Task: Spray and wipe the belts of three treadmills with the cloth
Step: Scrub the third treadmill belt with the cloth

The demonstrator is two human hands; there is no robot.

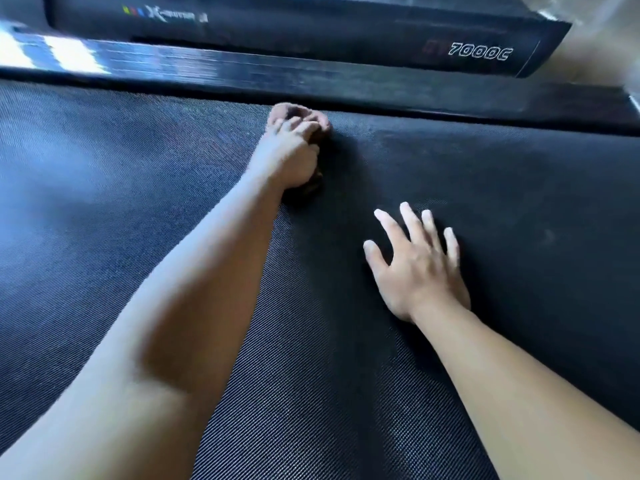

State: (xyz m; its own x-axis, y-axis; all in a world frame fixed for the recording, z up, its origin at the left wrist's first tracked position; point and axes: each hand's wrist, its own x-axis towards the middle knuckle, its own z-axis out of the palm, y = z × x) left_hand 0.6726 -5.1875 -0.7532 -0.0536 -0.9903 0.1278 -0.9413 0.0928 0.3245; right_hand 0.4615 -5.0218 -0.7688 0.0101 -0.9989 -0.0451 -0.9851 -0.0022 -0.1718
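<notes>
A black textured treadmill belt [138, 237] fills most of the view. My left hand [289, 152] reaches far across it and is shut on a bunched brown cloth [294, 114], which it presses onto the belt close to the far side rail. Part of the cloth pokes out beyond my fingers and a bit shows under my wrist. My right hand [417, 263] rests flat on the belt nearer to me, fingers spread, holding nothing. No spray bottle is in view.
A glossy black side rail [311, 81] borders the belt's far edge. Beyond it lies another treadmill's black side cover [346, 32] marked "7000C". A strip of pale floor [602, 39] shows at the top right.
</notes>
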